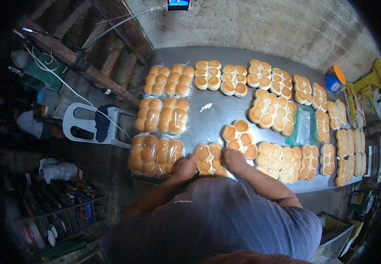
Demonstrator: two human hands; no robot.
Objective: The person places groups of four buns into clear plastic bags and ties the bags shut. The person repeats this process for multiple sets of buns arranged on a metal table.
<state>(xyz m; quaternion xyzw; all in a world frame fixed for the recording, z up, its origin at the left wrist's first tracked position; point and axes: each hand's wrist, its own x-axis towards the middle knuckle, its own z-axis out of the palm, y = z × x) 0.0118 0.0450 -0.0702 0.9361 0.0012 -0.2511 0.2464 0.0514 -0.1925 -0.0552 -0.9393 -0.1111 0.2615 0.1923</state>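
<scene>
A block of joined bread rolls (209, 159) lies near the front edge of the metal table (207, 125), with clear plastic showing around it. My left hand (184, 167) is at its left side, fingers bent at the plastic. At its right side is my right hand (234, 160), also with fingers curled; the fingertips of both are partly hidden. Just beyond my right hand sits an unwrapped block of rolls (241, 140), set at a slant. To the left stand rows of rolls in clear plastic bags (174, 115), their tops glossy.
More unwrapped roll blocks (271, 112) cover the right and back of the table. Among them lies a stack of clear and green plastic bags (302, 127). A blue and orange container (334, 79) stands by the wall. A white plastic chair (81, 123) is at the left.
</scene>
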